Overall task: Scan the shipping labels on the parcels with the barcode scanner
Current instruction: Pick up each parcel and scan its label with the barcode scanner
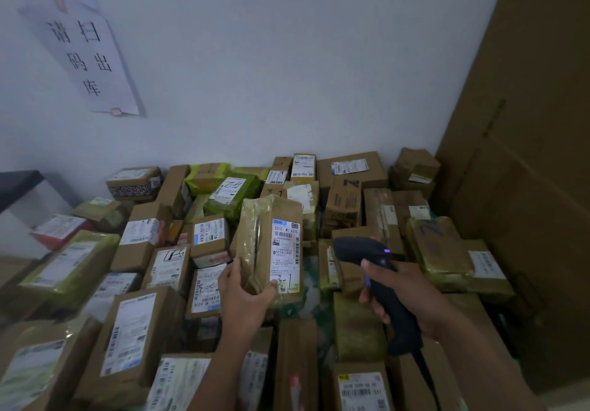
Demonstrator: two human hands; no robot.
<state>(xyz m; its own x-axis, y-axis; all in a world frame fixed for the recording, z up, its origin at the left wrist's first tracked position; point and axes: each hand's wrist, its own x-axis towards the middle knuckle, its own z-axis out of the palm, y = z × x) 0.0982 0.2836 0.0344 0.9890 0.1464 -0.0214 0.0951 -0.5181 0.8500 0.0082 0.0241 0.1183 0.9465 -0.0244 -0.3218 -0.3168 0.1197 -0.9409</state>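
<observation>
My left hand [244, 295] holds a small brown cardboard parcel [261, 235] upright above the pile, gripping its lower end. Its white shipping label [285, 256] faces me, with barcodes and a handwritten "3-1" at the bottom. My right hand [405, 295] grips the handle of a black barcode scanner [380, 286]. The scanner's head sits just right of the parcel, level with the label, and a small purple light glows on top of it. A dark cable trails down from the handle.
Several cardboard parcels [134, 337] with white labels, some wrapped in green tape, cover the surface below the white wall. A large brown carton [526, 155] stands at the right. A paper sign [86, 56] with black characters hangs on the wall at upper left.
</observation>
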